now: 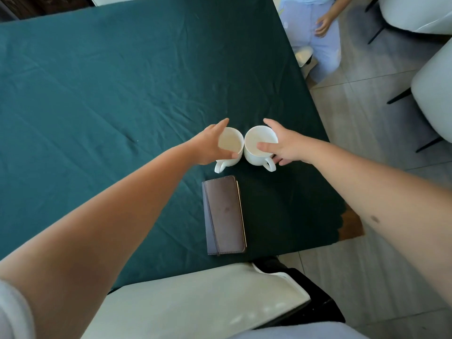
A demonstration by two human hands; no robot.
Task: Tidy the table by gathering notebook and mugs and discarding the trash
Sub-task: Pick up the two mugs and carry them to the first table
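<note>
Two white mugs stand side by side, touching, on the dark green tablecloth [110,94]. My left hand [210,145] grips the left mug [231,143] around its rim. My right hand [287,145] grips the right mug [259,141], thumb over the rim. Both handles point toward me. A closed brown notebook [225,214] lies just in front of the mugs, near the table's front edge.
A white chair seat [195,302] is tucked under the front edge. Another person in light blue clothes [315,33] stands beyond the table's right side. Grey chairs [433,99] stand on the tiled floor at the right.
</note>
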